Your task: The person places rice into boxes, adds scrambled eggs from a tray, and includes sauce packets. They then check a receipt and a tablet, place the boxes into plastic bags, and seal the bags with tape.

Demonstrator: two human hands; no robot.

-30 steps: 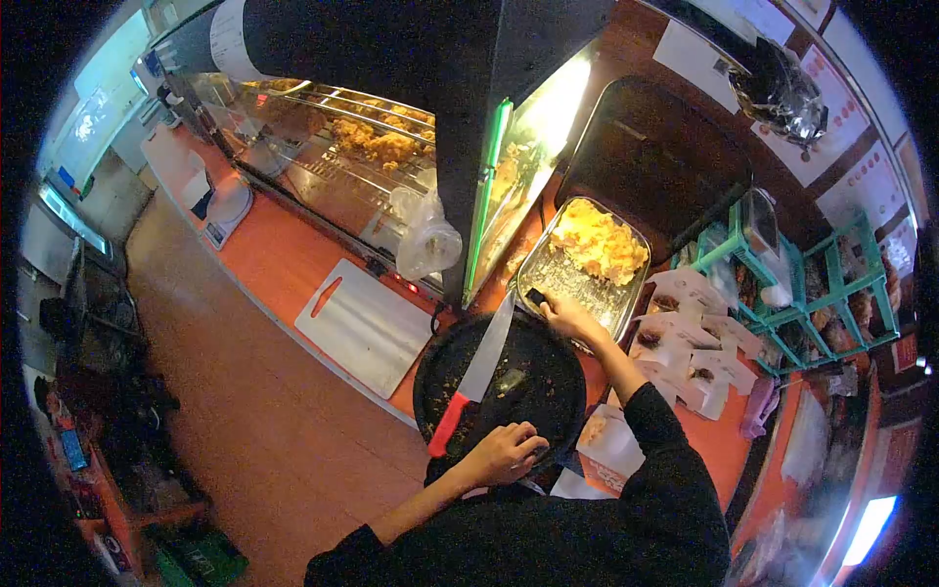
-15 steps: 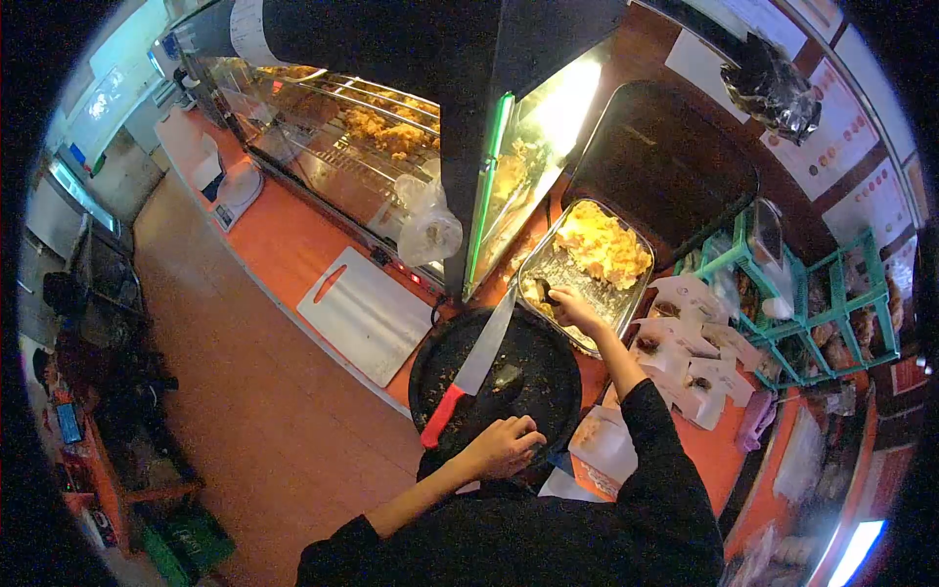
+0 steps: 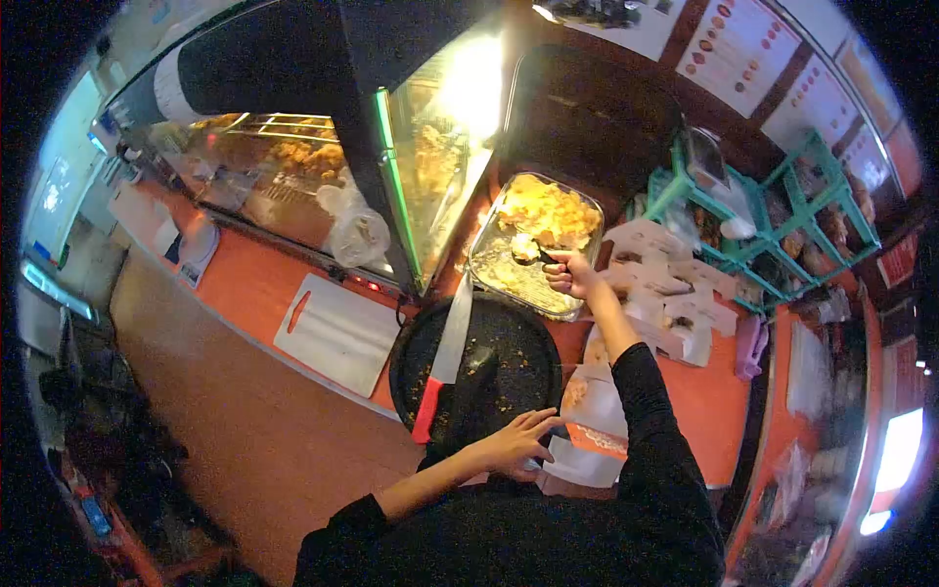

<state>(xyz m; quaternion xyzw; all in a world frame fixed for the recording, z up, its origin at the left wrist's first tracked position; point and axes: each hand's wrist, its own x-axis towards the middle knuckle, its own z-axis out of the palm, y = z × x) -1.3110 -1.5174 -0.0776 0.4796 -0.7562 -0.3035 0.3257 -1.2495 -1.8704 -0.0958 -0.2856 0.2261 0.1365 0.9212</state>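
Note:
My right hand [image 3: 571, 273] is closed round the handle of a dark spoon [image 3: 529, 251], whose bowl carries a pale lump of food over the metal tray [image 3: 473, 256]. Yellow food [image 3: 553, 210] fills the far part of that tray, with a thinner pale layer nearer me. My left hand [image 3: 518, 439], fingers apart, is at the near right edge of the round black pan [image 3: 543, 342], close to an open paper box [image 3: 585, 462]. Across the pan's left side lies a knife [image 3: 452, 338] with a red handle. Dark crumbs dot the pan.
A white cutting board [image 3: 337, 333] lies left of the pan. Behind it stands a lit glass food cabinet [image 3: 284, 161] with a plastic bag [image 3: 357, 235] hanging at its corner. White cartons [image 3: 650, 269] and green baskets [image 3: 748, 220] are on the right.
The view has shifted. My right hand has moved the spoon toward the middle of the tray, now with food on it. My left hand has moved right, toward the paper box, and its fingers have spread.

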